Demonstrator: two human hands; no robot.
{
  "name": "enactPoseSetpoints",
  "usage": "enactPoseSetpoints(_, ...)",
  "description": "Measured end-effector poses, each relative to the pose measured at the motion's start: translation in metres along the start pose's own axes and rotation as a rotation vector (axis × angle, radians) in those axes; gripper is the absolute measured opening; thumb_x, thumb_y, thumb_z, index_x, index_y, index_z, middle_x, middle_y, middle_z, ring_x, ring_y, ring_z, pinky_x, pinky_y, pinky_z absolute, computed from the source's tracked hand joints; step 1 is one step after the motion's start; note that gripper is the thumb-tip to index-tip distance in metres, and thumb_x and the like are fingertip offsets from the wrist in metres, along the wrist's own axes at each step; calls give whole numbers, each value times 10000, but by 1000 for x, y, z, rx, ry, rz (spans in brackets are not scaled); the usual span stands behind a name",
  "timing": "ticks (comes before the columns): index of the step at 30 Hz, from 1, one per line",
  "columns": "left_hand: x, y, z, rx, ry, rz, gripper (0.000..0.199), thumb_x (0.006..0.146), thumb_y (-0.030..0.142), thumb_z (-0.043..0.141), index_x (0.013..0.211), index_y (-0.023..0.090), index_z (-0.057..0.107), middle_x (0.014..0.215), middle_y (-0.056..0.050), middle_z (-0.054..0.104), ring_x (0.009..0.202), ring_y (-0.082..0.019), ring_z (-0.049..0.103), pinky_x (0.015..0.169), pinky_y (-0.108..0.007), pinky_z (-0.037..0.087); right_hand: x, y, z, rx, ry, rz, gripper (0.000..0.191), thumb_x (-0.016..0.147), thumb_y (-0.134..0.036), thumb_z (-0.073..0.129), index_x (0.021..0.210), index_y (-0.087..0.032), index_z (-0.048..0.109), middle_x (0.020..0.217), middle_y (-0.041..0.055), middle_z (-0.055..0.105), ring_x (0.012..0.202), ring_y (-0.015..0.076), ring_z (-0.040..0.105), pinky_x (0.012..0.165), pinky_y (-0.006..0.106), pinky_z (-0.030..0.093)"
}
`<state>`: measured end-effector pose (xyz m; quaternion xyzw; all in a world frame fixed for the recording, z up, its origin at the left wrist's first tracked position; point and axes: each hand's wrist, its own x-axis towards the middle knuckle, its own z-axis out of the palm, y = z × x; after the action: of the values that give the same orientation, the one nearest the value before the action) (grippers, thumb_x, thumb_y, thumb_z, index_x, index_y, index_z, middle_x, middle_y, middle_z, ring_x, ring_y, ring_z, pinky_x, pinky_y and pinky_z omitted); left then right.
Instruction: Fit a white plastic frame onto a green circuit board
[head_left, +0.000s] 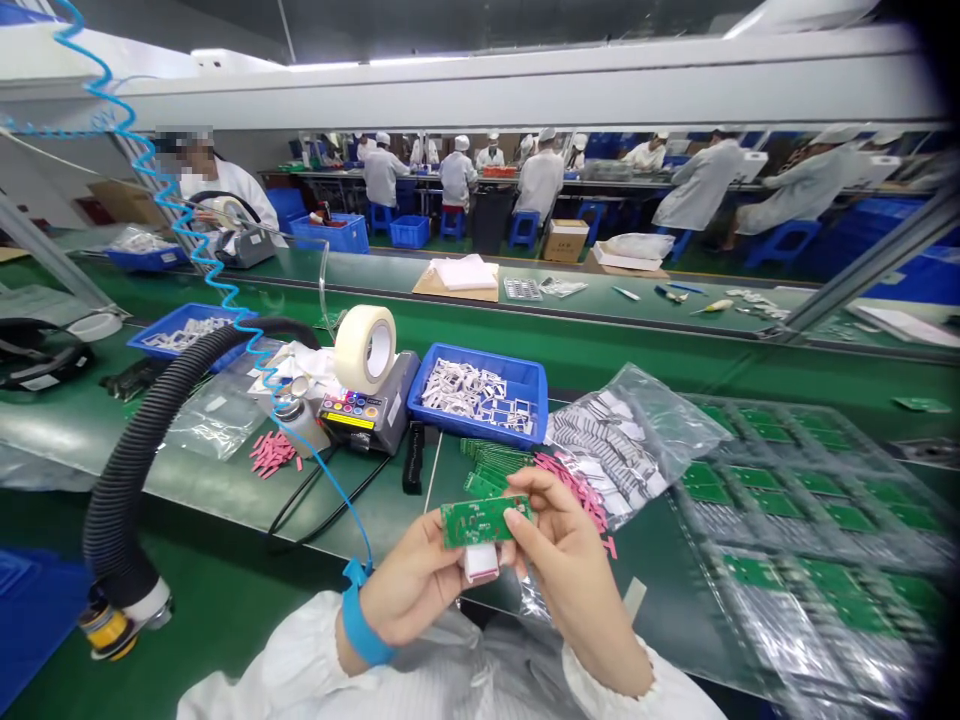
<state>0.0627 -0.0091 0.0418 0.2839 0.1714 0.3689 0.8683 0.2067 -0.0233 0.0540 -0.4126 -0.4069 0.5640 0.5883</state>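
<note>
At far left a black ribbed hose [142, 420] arches over the green bench [232, 500]; beyond it is a person in white [244, 190]. Pink strips [274, 453] lie near a grey dispenser [386, 415] topped by a roll of tape [351, 350]. Next stands a blue bin [535, 382] of white frames [461, 388]. Deeper in the room, workers in white coats [541, 185] line a long table, several on blue stools [525, 230]. Front and centre, the left hand [420, 570] has thumb and fingers closed on the left end of a green circuit board [480, 522], a white piece [481, 560] with a pink edge just below it. The right hand [559, 540] pinches the board's right end. Rightward, a clear bag [679, 430] lies on the bench, then clear trays of green boards [761, 572].
</note>
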Motion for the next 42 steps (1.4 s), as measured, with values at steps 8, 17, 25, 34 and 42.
enactPoseSetpoints(8,-6,-2,-13,-15,115,-78,254,783,309,676,909,90,669,781,-98,647,702,-145,604,690,-254,483,3,-1,-2,-214,-61,-34,246,784,-358,666,937,-173,614,751,25,579,457,52,472,384,151,431)
enactPoseSetpoints(17,-7,-5,-21,-33,76,-100,368,718,435,713,835,87,692,765,-91,651,595,-133,612,579,-228,502,10,-9,-2,-534,-118,-319,193,803,-228,605,963,-259,710,737,28,607,634,129,569,502,209,480)
enactPoseSetpoints(25,-8,-5,-22,-26,98,-91,388,688,456,732,774,80,687,708,-101,648,558,-135,591,561,-239,488,14,-13,-6,-631,-189,-255,217,814,-271,588,991,-232,708,797,57,635,680,155,597,530,239,496)
enactPoseSetpoints(34,-11,-6,-32,-35,87,-124,343,670,401,764,716,75,667,644,-68,628,559,-123,596,567,-215,477,19,-4,-10,-770,-300,-298,212,861,-261,549,1022,-221,682,811,49,645,677,151,600,542,241,478)
enactPoseSetpoints(42,-4,-13,-40,-130,-46,-213,505,613,414,804,969,96,638,887,-134,676,765,-191,674,650,-257,533,31,9,-25,-1028,-380,-621,280,895,-207,514,1160,-281,565,906,0,662,766,115,651,627,146,521)
